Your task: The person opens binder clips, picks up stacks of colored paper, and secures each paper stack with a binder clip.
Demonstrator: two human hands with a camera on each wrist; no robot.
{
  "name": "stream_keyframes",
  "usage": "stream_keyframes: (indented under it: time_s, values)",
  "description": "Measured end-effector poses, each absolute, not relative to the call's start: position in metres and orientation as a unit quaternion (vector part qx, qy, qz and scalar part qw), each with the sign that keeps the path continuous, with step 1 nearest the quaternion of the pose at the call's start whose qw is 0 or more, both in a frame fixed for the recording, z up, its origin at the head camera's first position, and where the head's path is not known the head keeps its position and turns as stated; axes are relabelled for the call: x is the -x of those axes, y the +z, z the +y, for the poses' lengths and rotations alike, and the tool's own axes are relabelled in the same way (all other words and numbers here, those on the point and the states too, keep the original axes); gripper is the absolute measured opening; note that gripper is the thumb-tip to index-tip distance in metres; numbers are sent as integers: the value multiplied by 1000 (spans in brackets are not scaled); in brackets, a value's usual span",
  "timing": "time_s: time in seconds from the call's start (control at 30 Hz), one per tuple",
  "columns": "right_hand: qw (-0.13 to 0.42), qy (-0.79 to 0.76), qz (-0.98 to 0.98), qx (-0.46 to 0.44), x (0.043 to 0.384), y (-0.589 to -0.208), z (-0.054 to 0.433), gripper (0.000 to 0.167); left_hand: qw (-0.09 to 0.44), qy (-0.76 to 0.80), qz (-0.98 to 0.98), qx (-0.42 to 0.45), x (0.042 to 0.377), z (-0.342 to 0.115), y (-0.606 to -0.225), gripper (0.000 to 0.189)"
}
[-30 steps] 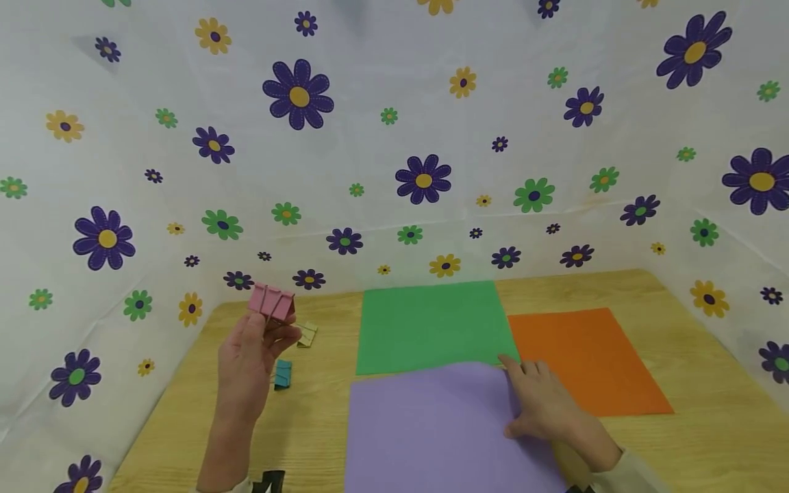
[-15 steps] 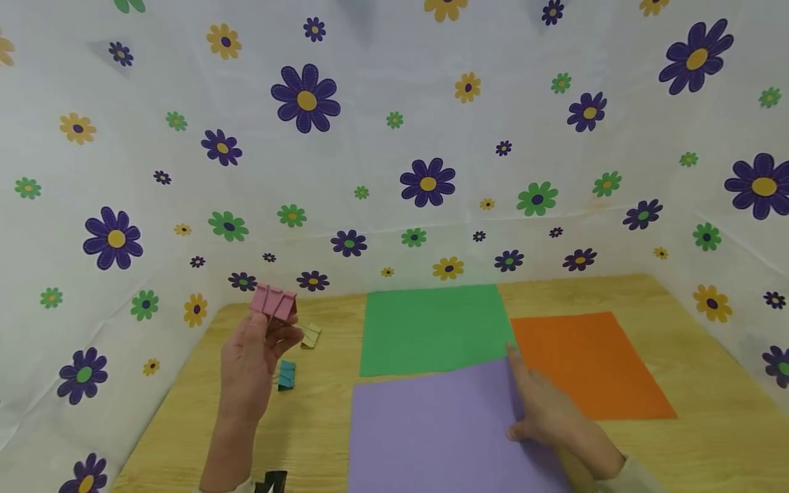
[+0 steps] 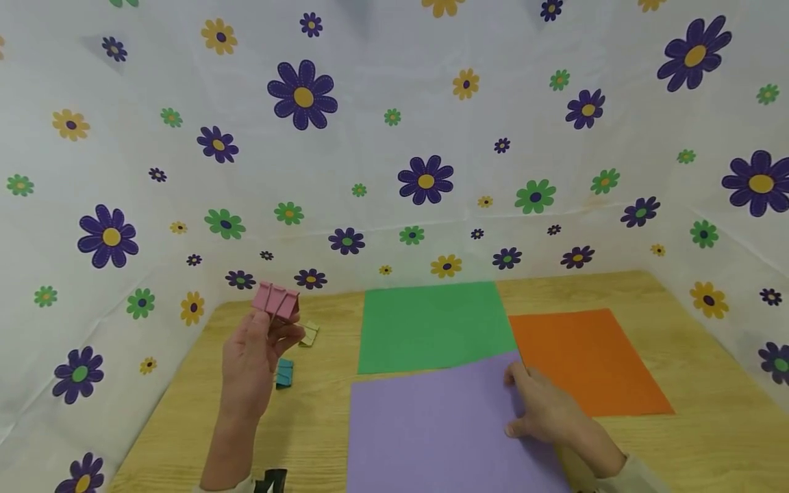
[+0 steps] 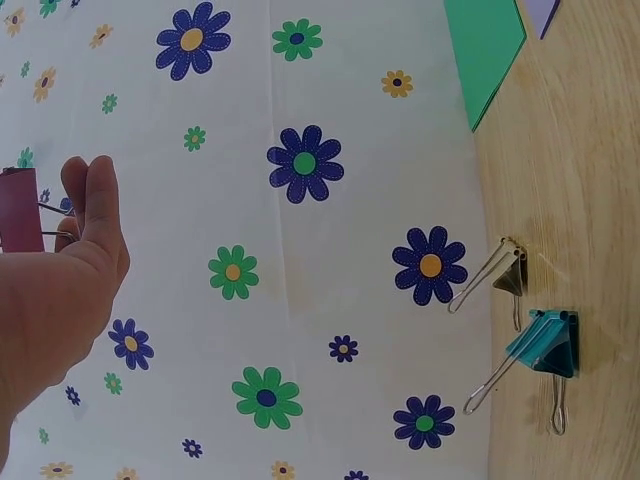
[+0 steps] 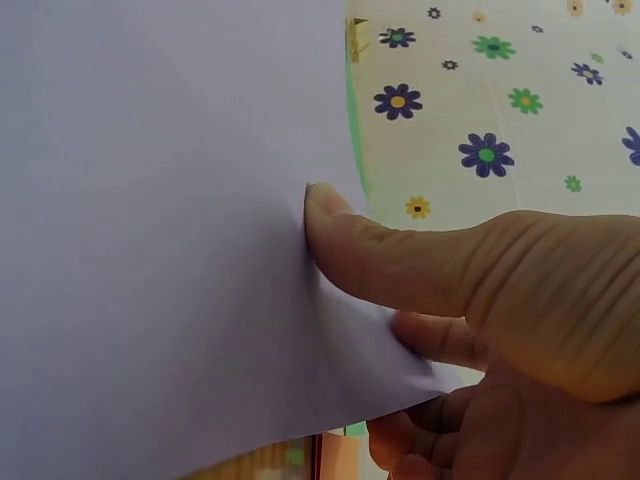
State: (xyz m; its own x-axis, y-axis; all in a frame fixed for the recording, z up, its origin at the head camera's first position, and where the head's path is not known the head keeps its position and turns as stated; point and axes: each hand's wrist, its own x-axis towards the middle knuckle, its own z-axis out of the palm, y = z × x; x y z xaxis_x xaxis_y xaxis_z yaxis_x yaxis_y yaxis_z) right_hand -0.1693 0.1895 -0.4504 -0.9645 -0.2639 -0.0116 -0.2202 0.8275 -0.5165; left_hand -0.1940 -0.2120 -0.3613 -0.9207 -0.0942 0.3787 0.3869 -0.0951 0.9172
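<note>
My left hand (image 3: 248,366) is raised over the table's left side and pinches a pink binder clip (image 3: 276,302) by its wire handles. In the left wrist view the pink binder clip (image 4: 20,212) is cut off by the frame's left edge. A sheet of purple paper (image 3: 431,431) lies at the front middle, its right side lifted. My right hand (image 3: 545,411) grips that side near the far right corner. The right wrist view has the right thumb (image 5: 390,245) pressing on the purple paper's face, with other fingers partly hidden behind it.
A green sheet (image 3: 431,329) lies behind the purple one, an orange sheet (image 3: 585,359) to the right. Left of them sit a yellow binder clip (image 3: 310,335) and a blue binder clip (image 3: 284,374). A black object (image 3: 274,479) shows at the bottom. Flowered cloth (image 3: 370,150) encloses the table.
The right fingers, extended along the paper's edge earlier, have curled in at its corner. The purple sheet's far edge, bowed a second ago, now runs straighter. The left hand holds the clip almost still.
</note>
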Motion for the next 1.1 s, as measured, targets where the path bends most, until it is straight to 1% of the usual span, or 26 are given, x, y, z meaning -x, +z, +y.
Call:
stream_keyframes:
  time_s: [0.07,0.13,0.4,0.53,0.63,0.73,0.8,0.97,1.03,1.1]
  values:
    - [51,-257,957,126,169,-449,190,61,167,-729,-655,110,194,-212,-361,44]
    - [57,-253,958,123,169,-449,190,55,167,-729,-655,109,194,-213,-360,44]
    - [69,-280,948,133,173,-452,195,52,171,-730,-651,116,193,-215,-357,44]
    - [74,-311,933,165,177,-451,201,41,175,-732,-647,120,193,-215,-357,41]
    - [65,-332,921,195,180,-450,204,33,175,-736,-641,128,192,-216,-358,39]
    - [60,-365,909,192,182,-447,205,40,175,-740,-634,141,192,-216,-358,36]
    - [66,-397,898,177,183,-446,206,53,174,-740,-632,149,192,-216,-359,35]
    - [116,-478,861,127,187,-446,211,91,166,-736,-636,162,193,-218,-358,39]
    - [136,-504,845,115,188,-447,213,100,156,-739,-636,160,194,-218,-358,42]
    - [153,-524,832,105,189,-448,215,103,147,-738,-640,155,195,-218,-358,44]
